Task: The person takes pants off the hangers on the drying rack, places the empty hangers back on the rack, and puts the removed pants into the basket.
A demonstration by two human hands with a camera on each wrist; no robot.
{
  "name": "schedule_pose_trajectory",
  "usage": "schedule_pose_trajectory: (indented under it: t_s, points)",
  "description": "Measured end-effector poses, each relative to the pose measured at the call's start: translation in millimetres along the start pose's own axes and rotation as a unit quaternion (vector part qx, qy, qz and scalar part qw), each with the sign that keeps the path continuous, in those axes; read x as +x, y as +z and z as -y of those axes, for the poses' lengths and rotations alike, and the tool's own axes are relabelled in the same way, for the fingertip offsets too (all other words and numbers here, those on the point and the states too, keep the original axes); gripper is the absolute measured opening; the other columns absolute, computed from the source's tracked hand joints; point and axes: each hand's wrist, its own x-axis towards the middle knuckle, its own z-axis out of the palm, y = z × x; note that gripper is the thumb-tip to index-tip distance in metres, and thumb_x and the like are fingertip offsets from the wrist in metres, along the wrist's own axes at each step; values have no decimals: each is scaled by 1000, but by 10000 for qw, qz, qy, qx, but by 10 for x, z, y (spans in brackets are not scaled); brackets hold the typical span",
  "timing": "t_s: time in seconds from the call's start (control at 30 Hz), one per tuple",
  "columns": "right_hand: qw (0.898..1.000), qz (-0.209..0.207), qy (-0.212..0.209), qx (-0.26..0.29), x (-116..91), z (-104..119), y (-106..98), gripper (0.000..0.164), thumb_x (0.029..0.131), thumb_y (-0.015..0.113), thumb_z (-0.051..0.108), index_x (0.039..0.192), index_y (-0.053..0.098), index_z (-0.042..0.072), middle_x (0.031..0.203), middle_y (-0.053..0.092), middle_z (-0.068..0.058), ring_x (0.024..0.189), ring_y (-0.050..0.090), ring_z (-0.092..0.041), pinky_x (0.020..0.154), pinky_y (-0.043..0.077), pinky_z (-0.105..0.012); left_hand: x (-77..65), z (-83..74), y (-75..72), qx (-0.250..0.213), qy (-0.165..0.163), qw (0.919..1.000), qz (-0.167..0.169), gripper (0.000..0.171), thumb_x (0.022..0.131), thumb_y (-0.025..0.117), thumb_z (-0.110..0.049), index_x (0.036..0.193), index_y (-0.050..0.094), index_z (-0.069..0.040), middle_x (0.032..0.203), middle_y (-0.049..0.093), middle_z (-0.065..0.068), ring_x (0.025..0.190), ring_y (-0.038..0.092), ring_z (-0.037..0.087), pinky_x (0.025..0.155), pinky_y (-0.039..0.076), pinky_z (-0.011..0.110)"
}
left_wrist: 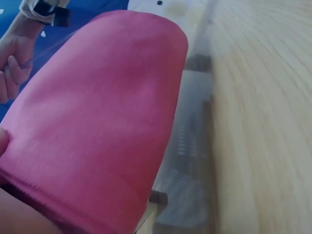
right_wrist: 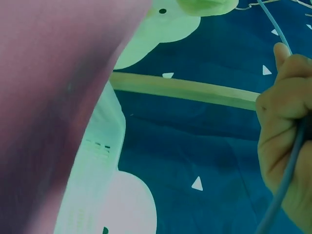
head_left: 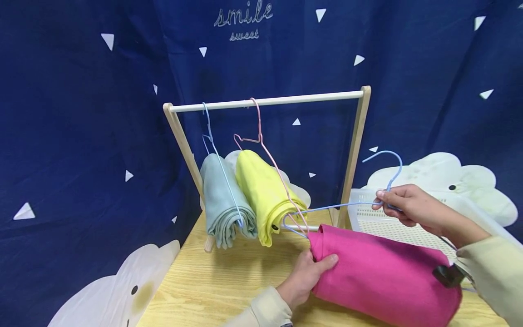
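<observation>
A pink folded cloth (head_left: 380, 274) hangs over a blue wire hanger (head_left: 395, 175), which is tilted on its side above the table. My right hand (head_left: 410, 208) grips the hanger just below its hook. At the cloth's left end, my left hand (head_left: 302, 277) pinches the edge, thumb on top and the other fingers hidden underneath. The left wrist view shows the cloth (left_wrist: 107, 97) filling much of the picture. In the right wrist view, curled fingers of the right hand (right_wrist: 287, 117) hold the blue wire.
A wooden rack (head_left: 355, 154) with a white rail (head_left: 306, 98) stands on the table (head_left: 188, 281). From the rail hang a grey-blue cloth (head_left: 224, 195) on a blue hanger and a yellow cloth (head_left: 265, 186) on a pink hanger. Behind the right hand is a white perforated basket (head_left: 361, 220).
</observation>
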Motion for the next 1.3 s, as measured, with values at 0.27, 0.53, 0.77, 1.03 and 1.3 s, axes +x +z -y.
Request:
schedule_pose_trajectory:
  t_s: [0.27, 0.53, 0.77, 1.03, 1.3]
  points:
    - [9987, -44, -267, -440, -28, 40, -25, 22, 101, 52, 12, 97, 62, -7, 59, 33, 7, 50, 22, -10, 40, 22, -31, 7, -55, 26, -276, -42, 9995, -131, 20, 89, 70, -22, 102, 66, -7, 81, 69, -4, 71, 64, 6, 71, 52, 23]
    - [9961, -377, -362, -709, -39, 96, -18, 28, 103, 52, 16, 106, 63, -9, 58, 34, 6, 48, 27, -6, 42, 31, -26, 10, -107, 14, -432, -346, 9974, 461, 23, 83, 76, -18, 104, 68, -13, 85, 71, -5, 75, 66, 8, 72, 52, 23]
    - [9965, -388, -328, -659, -47, 91, -25, 26, 103, 52, 17, 104, 63, -7, 59, 36, 6, 48, 27, -8, 42, 32, -27, -13, -68, 35, -140, -268, 9975, 632, 25, 85, 75, -16, 108, 66, -14, 92, 71, -5, 79, 65, 7, 76, 52, 22]
    - [9968, -308, -342, -650, -55, 67, -11, 28, 103, 51, 16, 106, 63, -10, 58, 34, 5, 48, 26, -8, 41, 30, -26, -34, -51, 61, -186, -249, 9989, 361, 20, 86, 74, -18, 104, 68, -11, 86, 71, -6, 74, 64, 6, 72, 51, 21]
    - [9974, -109, -161, -699, -57, 15, -17, 30, 103, 50, 17, 108, 62, -10, 60, 35, 7, 49, 27, -5, 41, 28, -27, -74, -74, 68, -368, -52, 9992, 159, 20, 85, 74, -18, 103, 69, -10, 84, 70, -8, 76, 64, 4, 75, 51, 21]
